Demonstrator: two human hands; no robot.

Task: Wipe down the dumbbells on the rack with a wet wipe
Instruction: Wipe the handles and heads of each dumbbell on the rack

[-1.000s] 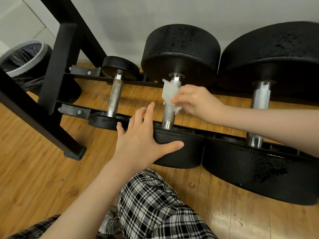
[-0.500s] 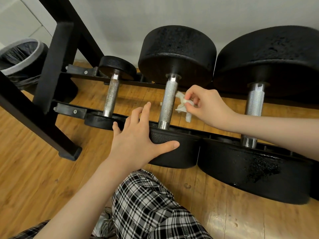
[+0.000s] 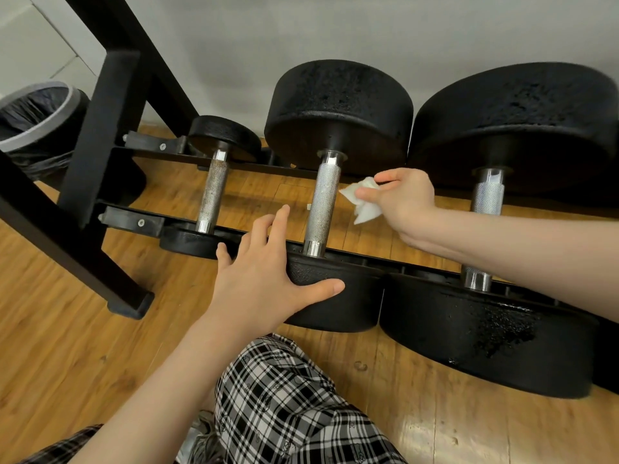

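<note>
Three dumbbells lie side by side across the two rails of a black rack (image 3: 100,135) low over a wooden floor (image 3: 67,346), each with a metal handle bridging the rails and a black head at either end. The small dumbbell (image 3: 212,192) sits at the left, the middle dumbbell (image 3: 323,202) next to it, and the large dumbbell (image 3: 487,195) at the right, its heads touching or nearly touching those of the middle one.

Two hands are at work. The left hand (image 3: 264,279) lies flat, fingers straight and spread, over the rim of the middle dumbbell's near head, the thumb stretched along its front face. The right hand (image 3: 405,199) pinches a crumpled white wipe (image 3: 363,204) between thumb and fingertips; the wipe hangs just to the right of the middle handle, whether it touches the metal cannot be told.

Bare floor shows between the rails in the gaps between handles, widest between the middle and large handles, where the right hand sits. The rack's slanted legs close off the left side, and one round bin (image 3: 37,125) lined with a black bag stands behind them by the wall. One knee in black-and-white checked cloth (image 3: 284,403) fills the near edge below the rack.
</note>
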